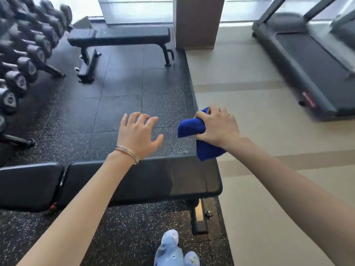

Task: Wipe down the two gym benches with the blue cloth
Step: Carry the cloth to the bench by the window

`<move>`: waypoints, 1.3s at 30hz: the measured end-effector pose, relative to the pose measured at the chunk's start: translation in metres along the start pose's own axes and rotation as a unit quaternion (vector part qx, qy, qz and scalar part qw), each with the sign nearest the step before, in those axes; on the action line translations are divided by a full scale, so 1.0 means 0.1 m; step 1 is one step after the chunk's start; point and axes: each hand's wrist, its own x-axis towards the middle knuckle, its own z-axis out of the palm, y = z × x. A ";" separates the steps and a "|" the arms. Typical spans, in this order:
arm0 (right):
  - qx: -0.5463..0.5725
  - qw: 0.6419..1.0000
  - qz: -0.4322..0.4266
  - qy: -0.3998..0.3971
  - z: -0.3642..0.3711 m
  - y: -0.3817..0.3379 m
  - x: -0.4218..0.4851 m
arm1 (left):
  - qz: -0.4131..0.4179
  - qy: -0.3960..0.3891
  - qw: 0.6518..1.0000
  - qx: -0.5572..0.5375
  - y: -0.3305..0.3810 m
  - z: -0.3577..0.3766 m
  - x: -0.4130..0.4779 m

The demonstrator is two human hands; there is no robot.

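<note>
A black padded bench (172, 181) lies across the view just below my hands. A second black bench (132, 34) stands farther off by the window. My right hand (217, 127) grips the bunched blue cloth (192, 127) in the air above the near bench's right end; part of the cloth hangs below my wrist. My left hand (136, 135) hovers over the far edge of the near bench, fingers spread and loosely bent, holding nothing. A bangle sits on that wrist.
A rack of dumbbells (25, 60) fills the left side. A treadmill (307, 60) stands at the right on the beige floor. A brown pillar (197, 22) rises beside the far bench. Speckled black rubber flooring (123, 89) lies between the benches. My light blue shoes (171, 248) show below.
</note>
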 end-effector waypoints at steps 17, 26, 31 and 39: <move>0.023 0.993 -0.015 0.117 -1.47 -0.37 0.60 | 0.032 0.088 0.996 -0.012 -0.52 -1.25 0.70; 0.047 0.990 -0.033 0.131 -1.52 -0.29 0.52 | 0.040 0.077 0.996 0.005 -0.36 -1.29 0.72; 0.036 0.990 -0.051 0.130 -1.52 -0.07 0.44 | 0.023 0.069 0.997 0.013 -0.12 -1.30 0.67; 0.065 0.984 -0.116 0.116 -1.60 0.50 0.34 | -0.037 0.077 0.996 0.017 0.54 -1.33 0.60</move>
